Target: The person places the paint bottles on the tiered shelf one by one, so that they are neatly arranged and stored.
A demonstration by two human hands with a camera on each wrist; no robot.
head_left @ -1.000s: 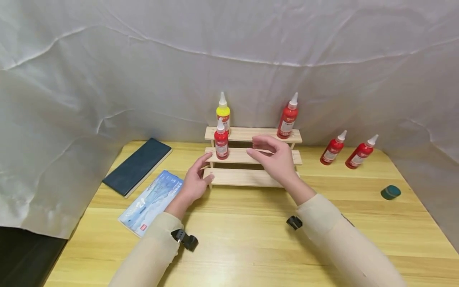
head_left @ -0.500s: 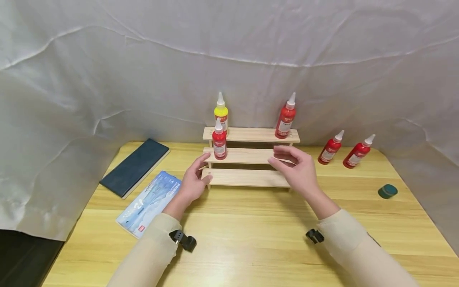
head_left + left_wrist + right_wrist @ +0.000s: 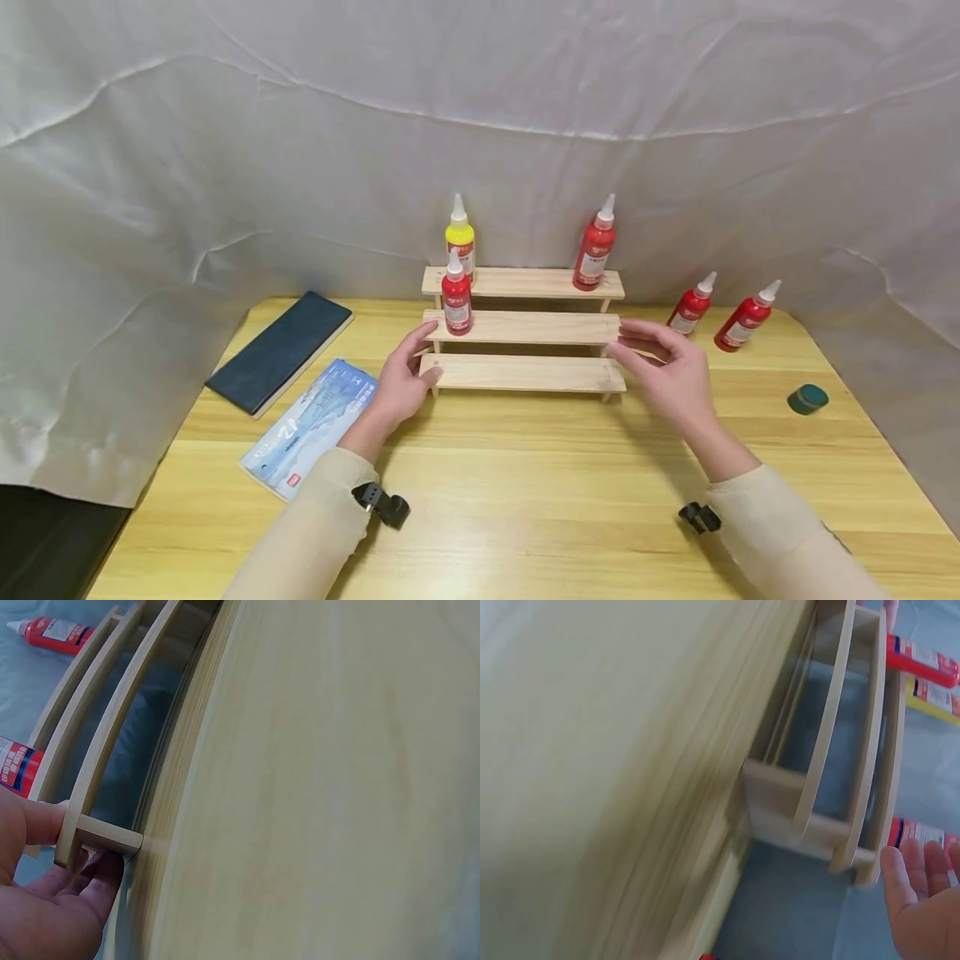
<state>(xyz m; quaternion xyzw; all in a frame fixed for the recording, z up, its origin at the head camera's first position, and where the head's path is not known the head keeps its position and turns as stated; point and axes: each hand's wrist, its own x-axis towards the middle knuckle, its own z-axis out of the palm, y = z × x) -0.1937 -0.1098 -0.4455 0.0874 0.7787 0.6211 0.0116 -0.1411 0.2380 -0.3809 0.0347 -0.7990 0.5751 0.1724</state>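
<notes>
A three-tier wooden shelf rack (image 3: 525,372) stands at the back of the table. My left hand (image 3: 397,385) holds its left end; in the left wrist view the thumb lies against a shelf end and the fingers curl by the end support (image 3: 109,834). Beside the right end is my right hand (image 3: 675,375), fingers extended and holding nothing; whether a fingertip touches the rack is unclear. On the top shelf are a yellow squeeze bottle (image 3: 459,236) at left and a red squeeze bottle (image 3: 595,254) at right. Another red bottle (image 3: 457,304) stands on the middle shelf's left end, partly hiding the yellow one.
Two red bottles (image 3: 690,310) (image 3: 743,323) stand on the table right of the rack, one partly behind my right hand. A green round container (image 3: 807,399) sits farther right. At left lie a dark notebook (image 3: 281,352) and a blue booklet (image 3: 311,429). Grey cloth (image 3: 525,92) hangs behind.
My right hand has moved right and slightly down, from in front of the middle shelf to the rack's right end. The left hand stays at the left end; the bottles keep their places.
</notes>
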